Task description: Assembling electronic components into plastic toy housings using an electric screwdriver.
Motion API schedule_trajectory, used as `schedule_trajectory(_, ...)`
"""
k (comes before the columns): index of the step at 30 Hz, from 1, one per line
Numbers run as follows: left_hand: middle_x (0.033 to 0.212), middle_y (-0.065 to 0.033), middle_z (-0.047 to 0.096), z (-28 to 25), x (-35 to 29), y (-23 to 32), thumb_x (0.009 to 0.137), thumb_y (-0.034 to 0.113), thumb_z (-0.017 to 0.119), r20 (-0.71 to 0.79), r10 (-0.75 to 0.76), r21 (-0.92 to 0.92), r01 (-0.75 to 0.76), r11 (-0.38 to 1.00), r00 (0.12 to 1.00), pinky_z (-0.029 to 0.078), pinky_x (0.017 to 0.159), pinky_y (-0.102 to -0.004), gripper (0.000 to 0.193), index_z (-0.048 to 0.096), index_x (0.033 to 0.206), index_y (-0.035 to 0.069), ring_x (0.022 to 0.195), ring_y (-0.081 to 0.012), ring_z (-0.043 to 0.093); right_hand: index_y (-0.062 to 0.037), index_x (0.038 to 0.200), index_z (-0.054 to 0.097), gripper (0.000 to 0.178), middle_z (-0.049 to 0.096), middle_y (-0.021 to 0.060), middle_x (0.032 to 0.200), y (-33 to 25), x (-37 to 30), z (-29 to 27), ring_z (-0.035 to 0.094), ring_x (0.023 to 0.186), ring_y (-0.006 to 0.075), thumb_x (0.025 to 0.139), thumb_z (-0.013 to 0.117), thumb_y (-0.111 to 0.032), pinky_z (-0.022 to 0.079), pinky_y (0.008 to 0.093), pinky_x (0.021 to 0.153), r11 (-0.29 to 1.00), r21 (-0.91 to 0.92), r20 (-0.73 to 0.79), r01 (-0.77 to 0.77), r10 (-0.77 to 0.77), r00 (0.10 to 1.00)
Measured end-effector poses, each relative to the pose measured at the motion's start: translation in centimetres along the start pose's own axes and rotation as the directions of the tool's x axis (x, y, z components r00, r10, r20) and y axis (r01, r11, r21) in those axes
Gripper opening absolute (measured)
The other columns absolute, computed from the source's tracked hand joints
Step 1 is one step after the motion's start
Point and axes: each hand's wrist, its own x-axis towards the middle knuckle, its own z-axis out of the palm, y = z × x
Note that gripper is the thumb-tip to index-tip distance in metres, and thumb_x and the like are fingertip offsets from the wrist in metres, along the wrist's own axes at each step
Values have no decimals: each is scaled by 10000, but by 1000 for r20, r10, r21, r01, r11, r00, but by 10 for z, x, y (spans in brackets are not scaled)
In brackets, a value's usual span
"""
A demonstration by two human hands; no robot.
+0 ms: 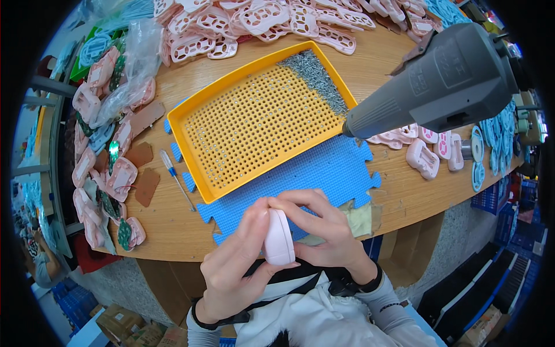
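A small pink plastic casing [279, 238] with rounded ends and a seam along its side is held between both my hands, above the near edge of the blue foam mat [329, 173]. My left hand [234, 260] grips its left side, fingers along the top and thumb underneath. From the right, my right hand [324, 228] holds it too, fingertips at its far end and thumb near the lower end. Just beyond my hands is a yellow perforated tray [199, 188] with small screws [315, 72] heaped in its far right corner.
A grey electric screwdriver [428, 81] reaches in from the right, its tip over the tray's corner. Left of the tray lies a screwdriver [176, 176]. Pink parts with green circuit boards [113, 196] pile up at left, pink frames [260, 20] at the back, pink casings [423, 159] at right.
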Motion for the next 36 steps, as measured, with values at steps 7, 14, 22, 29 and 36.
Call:
schedule_trajectory(7,1196,-317,519,10,3,8,679,42,766,-135,-45,-43,39,998,990,508,841,-354,636,467,1212,-134,1060,-376,586,-25,1180,576,670,601,94,1099,-7,4,12,587,961,214,550,769,-146,406,320,776,988,-152,-113,34,-51,992)
schedule_trajectory(14,1053,-266,614,19,13,-5,704,29,743,-330,66,11,-66,998,942,525,802,-343,538,507,1164,-119,958,-339,641,-25,1092,628,532,604,79,1054,-7,9,37,605,935,221,577,749,-84,427,318,731,938,-322,-336,130,-241,911)
schedule_trajectory(22,881,-220,659,19,14,-13,828,112,614,-418,173,76,-156,985,892,524,785,-379,325,549,1065,-101,833,-292,667,-43,1069,654,464,562,93,1068,1,4,58,581,984,274,613,735,-9,440,418,918,967,-165,-452,195,-250,856)
schedule_trajectory(29,889,-219,660,8,2,-25,810,190,671,-485,-40,-268,-105,958,873,539,679,-311,354,556,1035,-58,773,-269,675,-23,1139,613,412,521,137,1197,-4,16,49,549,1062,314,755,698,-145,416,412,971,978,-45,-248,203,-208,946)
schedule_trajectory(36,754,-227,616,6,-14,-12,908,348,553,-633,-24,-521,-402,753,774,563,552,-439,455,499,962,-100,623,-325,648,38,1343,344,581,500,199,1268,-15,-6,32,518,1154,257,958,361,-397,418,361,960,560,761,283,-328,169,944)
